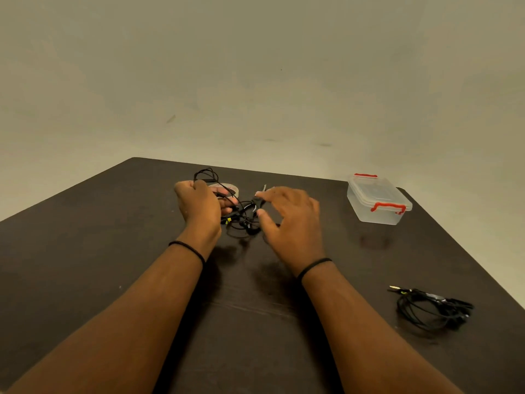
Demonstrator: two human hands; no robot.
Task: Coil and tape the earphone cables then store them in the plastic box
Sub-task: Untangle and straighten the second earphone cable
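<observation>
A tangle of black earphone cable [241, 216] hangs between my hands above the middle of the dark table. My left hand [197, 201] grips a bunch of its loops, which stick up above the fist. My right hand [287, 214] pinches the cable's other part between thumb and forefinger, the other fingers spread. A roll of clear tape [228, 188] lies behind my left hand, partly hidden. A second black earphone cable [431, 307] lies loosely coiled at the near right. The clear plastic box [377, 200] with red latches stands lidded at the far right.
The dark table [85, 237] ends at a far edge just behind the tape and at a right edge past the box. A plain pale wall rises behind it. Each wrist wears a thin black band.
</observation>
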